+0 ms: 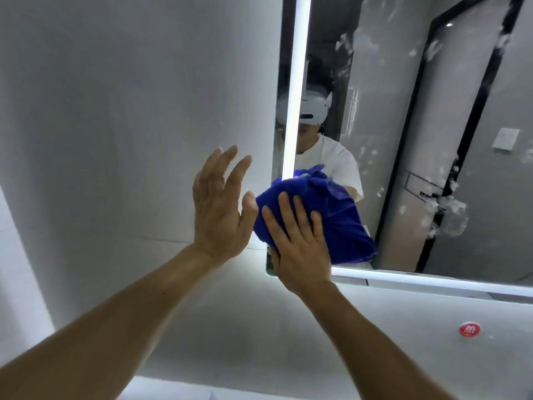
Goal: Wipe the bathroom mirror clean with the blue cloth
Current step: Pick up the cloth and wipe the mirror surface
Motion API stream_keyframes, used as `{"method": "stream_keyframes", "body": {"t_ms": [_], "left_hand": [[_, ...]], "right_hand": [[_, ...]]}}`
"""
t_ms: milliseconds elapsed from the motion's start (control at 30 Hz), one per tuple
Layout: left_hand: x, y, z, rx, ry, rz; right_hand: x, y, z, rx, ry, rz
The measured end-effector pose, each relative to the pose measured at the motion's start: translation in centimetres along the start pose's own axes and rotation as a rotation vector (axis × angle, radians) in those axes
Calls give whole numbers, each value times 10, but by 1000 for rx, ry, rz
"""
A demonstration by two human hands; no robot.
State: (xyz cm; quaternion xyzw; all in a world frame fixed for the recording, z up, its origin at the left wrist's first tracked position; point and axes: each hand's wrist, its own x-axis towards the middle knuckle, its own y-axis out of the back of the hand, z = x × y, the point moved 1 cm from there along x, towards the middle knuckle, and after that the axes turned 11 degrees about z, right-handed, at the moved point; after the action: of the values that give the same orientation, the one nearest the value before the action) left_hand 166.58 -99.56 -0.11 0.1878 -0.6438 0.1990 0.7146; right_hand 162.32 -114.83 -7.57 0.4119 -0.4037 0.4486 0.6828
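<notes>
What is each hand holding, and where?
Right hand presses flat on the lower left of the blue cloth, against the mirror; left hand holds nothing.

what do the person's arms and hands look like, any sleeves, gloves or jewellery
Both forearms are bare, with no sleeves in direct view. The left hand and right hand wear no gloves, and no rings, watch or bracelet show. The reflection in the mirror shows a white short-sleeved t-shirt and a white headset.
</notes>
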Motion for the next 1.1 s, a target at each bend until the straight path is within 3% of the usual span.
{"method": "stream_keyframes", "body": {"t_ms": [200, 300, 367, 500, 600, 733, 967, 1100], "left_hand": [[-19, 2, -14, 93, -73, -162], [-20, 7, -19, 136, -98, -210], [-17, 9, -20, 137, -77, -213], [-9, 16, -19, 139, -45, -211], [-6, 22, -18, 139, -11, -211], [-4, 25, -18, 145, 8, -197], [-7, 16, -12, 146, -17, -187], [-8, 17, -13, 147, -39, -205]], "right_hand": [[-98, 0, -20, -38, 156, -225], [-106, 13, -2, -56, 205, -281], [-85, 23, 13, -57, 146, -205], [14, 36, 47, -57, -232, 59], [79, 35, 57, -44, -279, 119], [73, 21, 36, -36, -195, 102], [-71, 8, -10, 12, 211, -215], [-124, 24, 13, -42, 259, -351]]}}
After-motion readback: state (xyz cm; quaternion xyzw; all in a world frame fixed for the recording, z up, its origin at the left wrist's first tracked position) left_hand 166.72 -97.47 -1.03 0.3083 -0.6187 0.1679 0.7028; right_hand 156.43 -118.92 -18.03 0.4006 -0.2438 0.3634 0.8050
